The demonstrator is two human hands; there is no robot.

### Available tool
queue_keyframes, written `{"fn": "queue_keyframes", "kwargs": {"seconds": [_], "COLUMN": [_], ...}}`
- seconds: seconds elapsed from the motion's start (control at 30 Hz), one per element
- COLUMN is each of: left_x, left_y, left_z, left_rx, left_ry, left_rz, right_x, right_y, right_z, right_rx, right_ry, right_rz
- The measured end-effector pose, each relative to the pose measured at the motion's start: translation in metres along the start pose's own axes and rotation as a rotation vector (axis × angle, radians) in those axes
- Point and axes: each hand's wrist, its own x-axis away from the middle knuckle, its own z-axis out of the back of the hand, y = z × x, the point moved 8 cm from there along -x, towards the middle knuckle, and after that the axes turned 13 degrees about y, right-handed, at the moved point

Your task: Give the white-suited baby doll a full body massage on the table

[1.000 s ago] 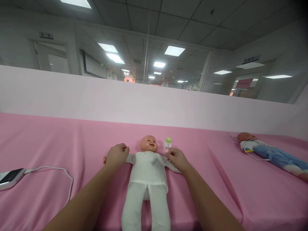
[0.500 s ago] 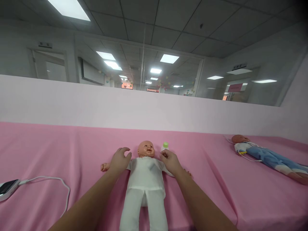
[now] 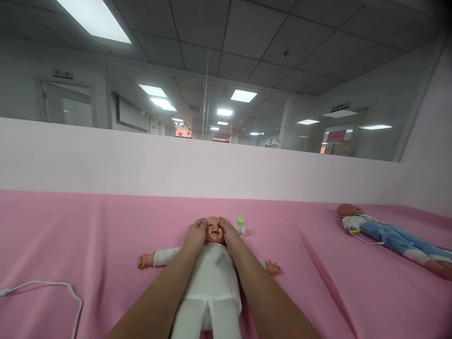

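Note:
A baby doll (image 3: 215, 270) in a white top and white trousers lies face up on the pink cloth, its arms spread to both sides. My left hand (image 3: 196, 234) presses against one side of its head. Against the other side lies my right hand (image 3: 229, 231), so the head is held between them, with the fingers over the temples. The doll's face (image 3: 214, 231) shows between my hands, turned up. Just right of my right hand stands a small bottle (image 3: 240, 226) with a green cap. My forearms cover parts of the doll's arms and sides.
Another doll (image 3: 388, 235) in blue and white clothes lies at the right, with thin tubing about it. A white cable (image 3: 52, 283) curves across the pink cloth (image 3: 116, 235) at the left. Behind stand a low white wall (image 3: 141, 165) and a large window.
Both hands have moved inward from beside the doll's shoulders and now hold its head. The doll's arms are more exposed. The view has shifted, and the white device at the left is out of frame.

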Motion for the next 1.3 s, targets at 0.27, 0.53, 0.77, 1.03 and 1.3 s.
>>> {"fn": "queue_keyframes", "kwargs": {"seconds": [0.27, 0.53, 0.77, 1.03, 1.3], "left_x": [0.009, 0.012, 0.005, 0.01, 0.018], "left_y": [-0.019, -0.014, -0.029, -0.015, -0.002], "left_z": [0.002, 0.004, 0.0, -0.001, 0.003], "left_rx": [0.078, 0.052, 0.072, -0.013, -0.019], "left_ry": [0.049, 0.097, 0.077, 0.031, 0.064], "left_rz": [0.053, 0.044, 0.043, -0.05, -0.11], "right_x": [0.017, 0.009, 0.012, 0.021, 0.023], "right_y": [-0.008, 0.003, 0.013, -0.003, -0.017], "right_z": [0.003, 0.008, 0.009, 0.005, 0.008], "right_rx": [-0.001, 0.013, -0.121, -0.08, 0.076], "right_ry": [-0.01, 0.066, 0.018, -0.017, 0.055], "right_rz": [-0.003, 0.037, -0.149, -0.043, 0.118]}}
